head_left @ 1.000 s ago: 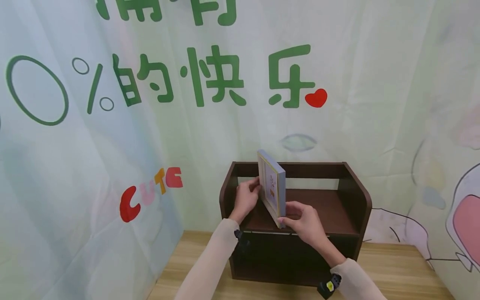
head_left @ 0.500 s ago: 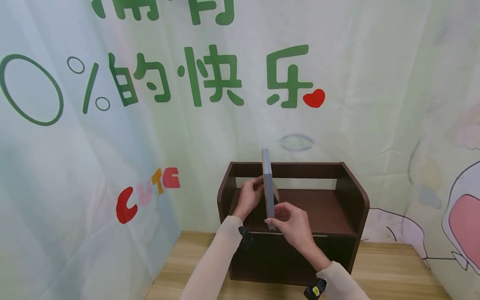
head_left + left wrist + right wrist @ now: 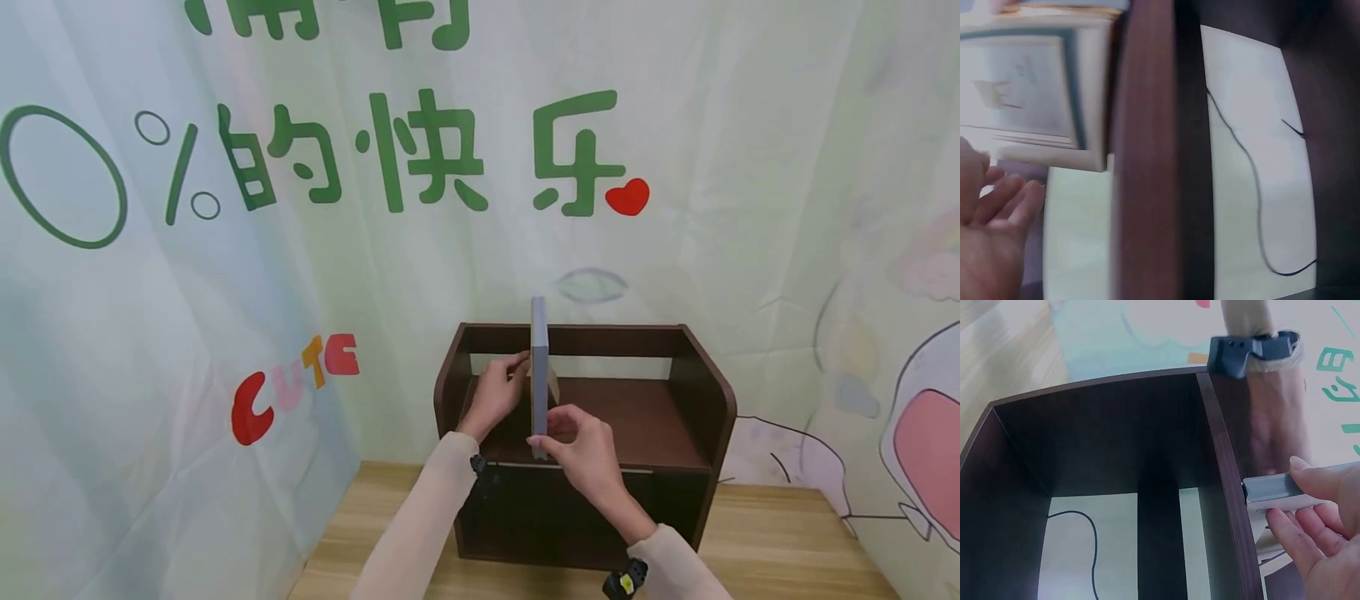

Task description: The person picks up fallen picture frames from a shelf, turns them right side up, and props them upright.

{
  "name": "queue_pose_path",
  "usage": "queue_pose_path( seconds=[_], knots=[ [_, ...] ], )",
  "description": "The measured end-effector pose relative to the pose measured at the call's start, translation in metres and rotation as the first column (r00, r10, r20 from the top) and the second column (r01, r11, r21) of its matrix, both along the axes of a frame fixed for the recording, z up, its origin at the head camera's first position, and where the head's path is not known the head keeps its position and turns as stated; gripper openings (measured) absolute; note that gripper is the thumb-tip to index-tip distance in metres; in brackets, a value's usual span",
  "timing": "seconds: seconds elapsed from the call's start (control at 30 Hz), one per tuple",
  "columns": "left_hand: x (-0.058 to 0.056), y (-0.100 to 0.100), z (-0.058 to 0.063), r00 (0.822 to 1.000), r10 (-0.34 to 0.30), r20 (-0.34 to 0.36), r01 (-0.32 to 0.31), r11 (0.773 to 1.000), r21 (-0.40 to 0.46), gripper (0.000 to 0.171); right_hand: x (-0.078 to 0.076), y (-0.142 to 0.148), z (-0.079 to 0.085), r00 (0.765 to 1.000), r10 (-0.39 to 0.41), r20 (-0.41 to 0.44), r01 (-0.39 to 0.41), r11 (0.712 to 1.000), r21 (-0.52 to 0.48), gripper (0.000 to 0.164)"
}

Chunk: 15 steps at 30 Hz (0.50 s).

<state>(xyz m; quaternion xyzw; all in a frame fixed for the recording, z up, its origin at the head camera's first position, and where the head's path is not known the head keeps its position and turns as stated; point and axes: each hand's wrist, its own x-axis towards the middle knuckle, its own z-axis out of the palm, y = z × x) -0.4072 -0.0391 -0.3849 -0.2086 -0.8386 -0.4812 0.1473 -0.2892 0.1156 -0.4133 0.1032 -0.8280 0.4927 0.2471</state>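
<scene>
In the head view, a picture frame [image 3: 539, 387] stands upright and edge-on over the upper shelf of a dark brown desktop shelf [image 3: 630, 417]. Its near side edge is pinched low down between the thumb and fingers of my right hand [image 3: 585, 450]. My left hand [image 3: 497, 392] holds the far side edge, though its grip is partly hidden. The left wrist view shows the pale-bordered front of the picture frame [image 3: 1088, 159], with the left hand [image 3: 997, 237] at its edge. A beige part behind the frame, perhaps its stand, shows on the right.
The shelf stands on a wood-grain table [image 3: 780, 542]. A printed curtain [image 3: 720, 250] hangs behind and at both sides. Side panels and a back rail bound the upper shelf. A thin black cable [image 3: 1094, 537] shows through the shelf's opening in the right wrist view.
The picture frame has turned from showing its front to edge-on, with its near edge swung left. Both hands stayed on it, and my right hand moved left. Little differs over the last half second.
</scene>
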Motion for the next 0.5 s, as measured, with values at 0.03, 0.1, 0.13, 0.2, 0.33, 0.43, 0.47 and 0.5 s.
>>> queue_pose_path(
  seconds=[0.03, 0.1, 0.13, 0.2, 0.33, 0.43, 0.47, 0.5],
  knots=[
    [0.002, -0.002, 0.003, 1.000, 0.008, -0.019, -0.008, 1.000, 0.011, 0.037, 0.000, 0.000, 0.000, 1.000, -0.002, -0.001, 0.002, 1.000, 0.000, 0.029],
    [0.006, -0.005, 0.011, 0.998, 0.031, -0.064, -0.028, 0.999, 0.046, 0.038, 0.000, -0.001, 0.000, 1.000, -0.006, -0.002, 0.006, 1.000, 0.004, 0.030],
    [0.009, -0.007, 0.015, 0.995, 0.040, -0.090, -0.035, 0.997, 0.063, 0.038, 0.000, -0.002, 0.000, 1.000, -0.008, -0.003, 0.008, 1.000, 0.006, 0.029],
    [0.016, -0.012, 0.025, 0.989, 0.051, -0.141, -0.039, 0.995, 0.087, 0.039, 0.000, -0.002, 0.000, 1.000, -0.008, -0.001, 0.008, 1.000, 0.006, 0.029],
    [0.032, -0.020, 0.044, 0.964, 0.034, -0.262, -0.027, 0.999, 0.032, 0.038, 0.000, -0.002, -0.001, 1.000, -0.001, 0.003, 0.001, 1.000, 0.006, 0.028],
    [0.043, -0.026, 0.054, 0.938, -0.006, -0.347, -0.014, 0.998, -0.054, 0.037, 0.001, -0.002, -0.001, 1.000, 0.002, -0.009, -0.002, 1.000, 0.006, 0.028],
    [0.046, -0.027, 0.057, 0.927, -0.018, -0.375, -0.014, 0.996, -0.082, 0.037, 0.001, -0.002, 0.000, 1.000, 0.001, -0.013, -0.001, 1.000, 0.006, 0.029],
    [0.050, -0.029, 0.059, 0.917, -0.028, -0.397, -0.017, 0.994, -0.109, 0.037, 0.000, -0.001, 0.000, 1.000, 0.002, -0.019, -0.001, 1.000, 0.007, 0.029]
  ],
)
